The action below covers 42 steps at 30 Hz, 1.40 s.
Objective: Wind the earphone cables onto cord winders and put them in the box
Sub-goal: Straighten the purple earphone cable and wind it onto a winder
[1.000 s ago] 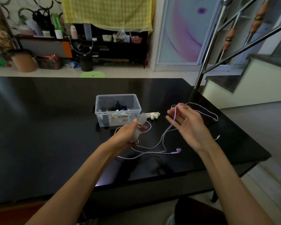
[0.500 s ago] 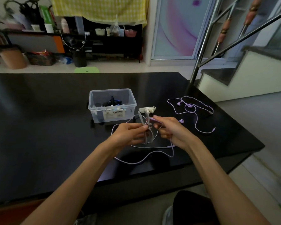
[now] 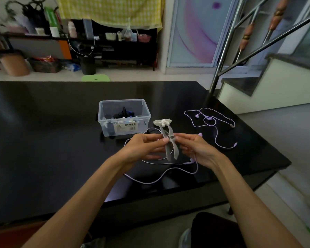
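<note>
Winding not started: left hand (image 3: 145,149) and right hand (image 3: 195,149) pinch bare cord winder (image 3: 171,145), both lilac earphones (image 3: 214,122) loose, box (image 3: 124,116) partly filled.

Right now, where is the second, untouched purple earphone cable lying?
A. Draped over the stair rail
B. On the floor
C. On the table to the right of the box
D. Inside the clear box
C: the loose purple earphone cable lies spread on the black table, right of the clear box, untouched by either hand.
</note>
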### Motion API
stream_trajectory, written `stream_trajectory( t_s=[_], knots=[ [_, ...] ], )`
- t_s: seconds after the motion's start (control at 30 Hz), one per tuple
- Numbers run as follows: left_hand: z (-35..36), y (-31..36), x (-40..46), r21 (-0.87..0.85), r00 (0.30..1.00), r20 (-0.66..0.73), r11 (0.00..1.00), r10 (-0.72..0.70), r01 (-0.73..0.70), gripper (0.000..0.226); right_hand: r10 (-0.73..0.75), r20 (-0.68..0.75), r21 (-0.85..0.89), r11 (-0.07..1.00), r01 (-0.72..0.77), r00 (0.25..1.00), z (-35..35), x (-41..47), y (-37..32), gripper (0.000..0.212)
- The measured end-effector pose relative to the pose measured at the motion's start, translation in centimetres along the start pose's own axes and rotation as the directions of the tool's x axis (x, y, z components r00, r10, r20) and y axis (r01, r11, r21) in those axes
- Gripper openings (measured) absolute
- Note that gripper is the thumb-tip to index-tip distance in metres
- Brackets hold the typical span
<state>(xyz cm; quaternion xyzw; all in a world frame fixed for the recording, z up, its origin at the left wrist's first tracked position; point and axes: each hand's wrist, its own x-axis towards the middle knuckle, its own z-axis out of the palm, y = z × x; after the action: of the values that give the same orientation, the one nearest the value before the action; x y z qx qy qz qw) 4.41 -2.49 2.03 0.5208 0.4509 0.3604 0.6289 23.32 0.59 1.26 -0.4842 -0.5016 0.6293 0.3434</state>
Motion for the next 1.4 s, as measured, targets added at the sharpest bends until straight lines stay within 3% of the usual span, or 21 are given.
stream_trajectory(
  t_s=[0.1,0.23,0.43,0.57,0.73,0.97,1.2,1.3,1.4],
  knots=[
    [-0.1,-0.2,0.0,0.003,1.000,0.005,1.000,-0.016,0.016,0.036,-0.005,0.061,0.060,0.998,0.001,0.998,0.0,0.2,0.1,0.029],
    [-0.1,-0.3,0.1,0.007,1.000,-0.003,1.000,0.009,-0.009,0.039,-0.026,0.170,0.117,0.993,0.006,0.985,0.3,0.1,0.1,0.022],
    [0.1,-0.5,0.1,0.010,0.998,-0.040,0.999,0.048,-0.048,0.046,0.007,0.119,0.156,0.987,-0.026,0.993,0.6,0.1,-0.1,0.019],
    [0.4,-0.5,0.0,0.024,0.998,-0.026,0.998,0.063,-0.062,0.035,0.113,0.098,0.126,0.984,-0.125,0.989,0.3,0.3,0.3,0.016],
    [0.4,-0.2,-0.3,0.045,0.997,0.035,0.997,0.066,-0.068,0.034,0.202,0.168,0.196,0.952,-0.234,0.965,0.3,0.0,0.3,0.015],
    [0.5,0.4,-0.4,-0.036,1.000,0.016,0.999,0.027,-0.026,0.035,0.207,0.194,0.255,0.933,-0.253,0.959,1.3,-0.4,-0.3,0.015],
    [0.1,0.7,-0.5,-0.094,0.999,-0.013,0.995,0.036,-0.037,0.024,0.111,0.306,0.195,0.965,-0.176,0.945,0.5,-0.7,-0.5,0.020],
    [-0.2,0.5,-0.3,-0.129,0.998,-0.045,0.991,0.041,-0.047,0.023,0.136,0.254,0.126,0.977,-0.172,0.957,1.0,-0.6,-0.4,0.017],
    [-0.7,0.1,0.0,-0.195,0.987,-0.162,0.979,0.023,-0.055,0.018,0.118,0.150,0.027,0.992,-0.124,0.982,1.7,-0.3,-0.3,0.017]
  ],
)
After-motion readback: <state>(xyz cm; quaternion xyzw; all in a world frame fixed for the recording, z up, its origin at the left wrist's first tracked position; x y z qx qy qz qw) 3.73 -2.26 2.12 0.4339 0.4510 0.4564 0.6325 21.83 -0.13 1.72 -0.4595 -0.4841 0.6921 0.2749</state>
